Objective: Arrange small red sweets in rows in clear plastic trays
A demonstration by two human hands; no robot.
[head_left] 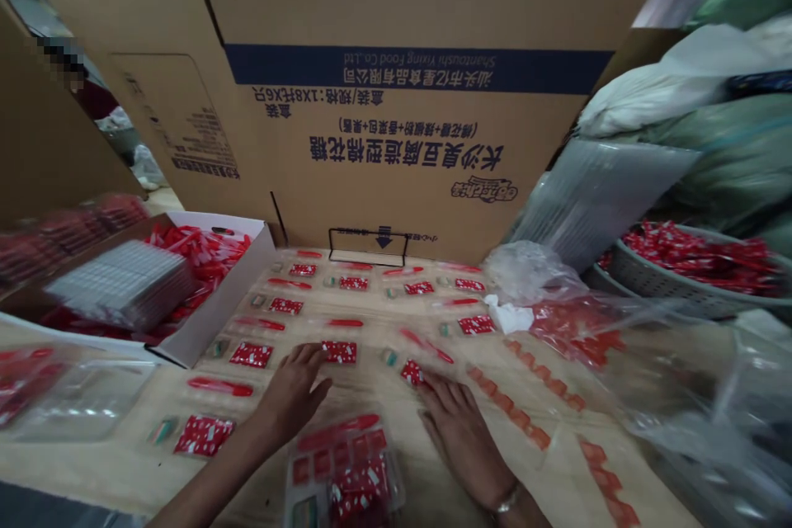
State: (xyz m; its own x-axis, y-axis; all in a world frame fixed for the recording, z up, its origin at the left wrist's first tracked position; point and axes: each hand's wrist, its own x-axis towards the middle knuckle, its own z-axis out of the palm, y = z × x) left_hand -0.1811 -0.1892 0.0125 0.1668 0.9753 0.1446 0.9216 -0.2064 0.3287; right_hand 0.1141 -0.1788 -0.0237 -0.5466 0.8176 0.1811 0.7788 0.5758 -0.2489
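Observation:
Clear plastic trays stand in rows on the wooden table, several with a red plastic stick, a red patterned sachet and a small green-and-white piece. My left hand reaches to a red sachet in a middle tray, its fingertips at the left edge and its thumb apart. The fingers of my right hand stretch flat to another red sachet, touching its lower right corner and partly covering it. Between my forearms lies a filled tray with a red stick, red pieces and sachets.
A large cardboard box stands behind the rows. At left, a white-edged carton holds red sticks and stacked clear trays. Orange-red strips lie at right beside plastic bags. A grey basket holds red sachets.

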